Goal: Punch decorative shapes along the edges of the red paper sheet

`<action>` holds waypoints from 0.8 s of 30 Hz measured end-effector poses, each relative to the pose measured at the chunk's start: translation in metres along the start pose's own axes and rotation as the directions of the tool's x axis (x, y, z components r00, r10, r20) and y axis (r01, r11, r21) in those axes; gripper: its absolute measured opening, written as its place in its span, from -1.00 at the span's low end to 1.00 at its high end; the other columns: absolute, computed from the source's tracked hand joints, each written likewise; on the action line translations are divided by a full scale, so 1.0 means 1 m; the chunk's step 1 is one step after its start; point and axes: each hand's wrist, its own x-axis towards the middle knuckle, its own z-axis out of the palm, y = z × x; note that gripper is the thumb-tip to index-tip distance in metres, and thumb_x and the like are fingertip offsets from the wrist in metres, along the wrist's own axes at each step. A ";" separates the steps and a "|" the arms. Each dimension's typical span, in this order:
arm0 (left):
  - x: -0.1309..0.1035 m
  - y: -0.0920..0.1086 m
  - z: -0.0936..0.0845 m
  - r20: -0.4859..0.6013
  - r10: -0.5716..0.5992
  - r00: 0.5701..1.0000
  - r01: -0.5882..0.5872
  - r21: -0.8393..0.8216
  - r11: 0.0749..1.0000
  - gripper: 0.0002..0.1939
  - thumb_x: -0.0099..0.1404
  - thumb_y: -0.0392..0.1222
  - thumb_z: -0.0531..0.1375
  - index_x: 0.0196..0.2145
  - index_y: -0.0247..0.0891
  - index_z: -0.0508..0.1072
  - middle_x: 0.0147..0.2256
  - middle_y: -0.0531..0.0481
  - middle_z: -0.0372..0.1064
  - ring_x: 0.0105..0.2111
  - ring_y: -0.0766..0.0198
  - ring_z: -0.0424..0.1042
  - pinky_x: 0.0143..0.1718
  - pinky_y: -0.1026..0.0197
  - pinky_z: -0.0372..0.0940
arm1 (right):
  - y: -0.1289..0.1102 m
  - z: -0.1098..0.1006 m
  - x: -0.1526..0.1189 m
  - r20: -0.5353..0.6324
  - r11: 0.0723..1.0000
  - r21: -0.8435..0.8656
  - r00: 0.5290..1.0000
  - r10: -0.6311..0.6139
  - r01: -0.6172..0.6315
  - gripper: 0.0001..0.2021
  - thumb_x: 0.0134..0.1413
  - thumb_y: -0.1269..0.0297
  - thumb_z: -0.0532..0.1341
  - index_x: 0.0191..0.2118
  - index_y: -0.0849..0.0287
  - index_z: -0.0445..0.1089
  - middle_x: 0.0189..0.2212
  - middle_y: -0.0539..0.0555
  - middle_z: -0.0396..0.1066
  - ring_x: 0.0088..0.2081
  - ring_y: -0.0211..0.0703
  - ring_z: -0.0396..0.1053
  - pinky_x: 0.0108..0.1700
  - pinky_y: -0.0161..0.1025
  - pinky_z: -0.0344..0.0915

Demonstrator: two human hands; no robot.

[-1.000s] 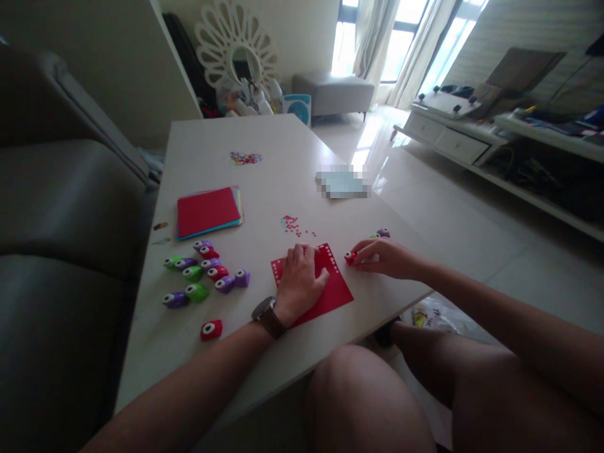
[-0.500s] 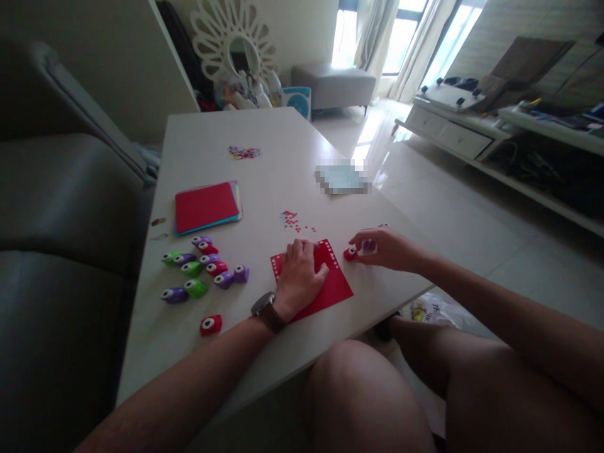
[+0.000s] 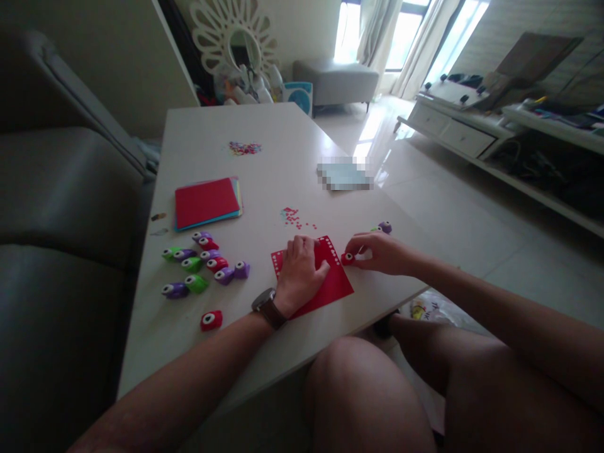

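My left hand (image 3: 302, 277), with a watch on its wrist, lies on a sheet of red paper (image 3: 333, 286), thumb out to the side and fingers resting on the sheet. Rows of small punched holes run along the paper's left and upper right edges. At the right edge of the sheet, my right hand (image 3: 372, 253) grips a small red craft punch (image 3: 348, 258) between thumb and fingers. Just behind that hand sit a purple craft punch (image 3: 385, 227) and a partly hidden green one.
Several red, green and purple punches (image 3: 192, 264) cluster on the left of the white table (image 3: 278, 129). A red punch (image 3: 211, 320) stands nearer me. Behind are a stack of coloured paper (image 3: 206, 202), red punched bits (image 3: 291, 218), a mixed confetti pile (image 3: 244, 148) and a blurred pale item (image 3: 344, 174).
My right hand has shifted left with the red craft punch, up to the paper's right edge, uncovering the purple punch behind it. My left hand stays on the paper.
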 end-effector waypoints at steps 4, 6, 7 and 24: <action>-0.001 0.000 -0.001 0.001 0.009 1.000 -0.009 -0.004 1.000 -0.67 0.29 -0.19 0.24 -0.01 -0.23 0.30 -0.02 -0.12 0.26 0.00 0.03 0.24 0.13 -0.05 0.24 | 0.000 0.002 0.000 -0.021 0.999 -0.030 0.999 -0.036 0.035 -0.91 0.05 0.37 0.32 -0.27 0.15 0.51 -0.33 0.05 0.50 -0.33 -0.20 0.44 -0.28 -0.30 0.33; -0.001 0.000 -0.001 -0.003 0.009 1.000 -0.009 -0.004 1.000 -0.67 0.29 -0.19 0.24 -0.02 -0.22 0.29 -0.02 -0.12 0.26 0.01 0.03 0.25 0.14 -0.05 0.24 | 0.000 0.003 0.000 -0.022 0.999 -0.029 0.999 -0.041 0.040 -0.93 0.06 0.36 0.32 -0.27 0.15 0.51 -0.34 0.05 0.50 -0.33 -0.21 0.43 -0.28 -0.30 0.32; -0.001 0.000 -0.001 -0.003 0.008 1.000 -0.008 -0.002 1.000 -0.68 0.29 -0.19 0.24 -0.02 -0.21 0.29 -0.02 -0.11 0.26 0.01 0.04 0.25 0.14 -0.04 0.24 | 0.000 0.002 0.000 -0.020 0.999 -0.027 0.999 -0.040 0.040 -0.93 0.07 0.35 0.32 -0.28 0.15 0.50 -0.34 0.05 0.50 -0.33 -0.21 0.43 -0.28 -0.30 0.32; -0.001 0.001 -0.001 -0.005 -0.001 1.000 0.001 0.006 1.000 -0.68 0.29 -0.19 0.23 -0.02 -0.21 0.29 -0.02 -0.11 0.27 0.01 0.04 0.26 0.14 -0.04 0.24 | -0.001 0.003 0.002 0.023 0.999 0.001 0.999 -0.035 0.035 -0.91 0.05 0.35 0.33 -0.27 0.15 0.51 -0.34 0.04 0.52 -0.32 -0.21 0.43 -0.27 -0.30 0.33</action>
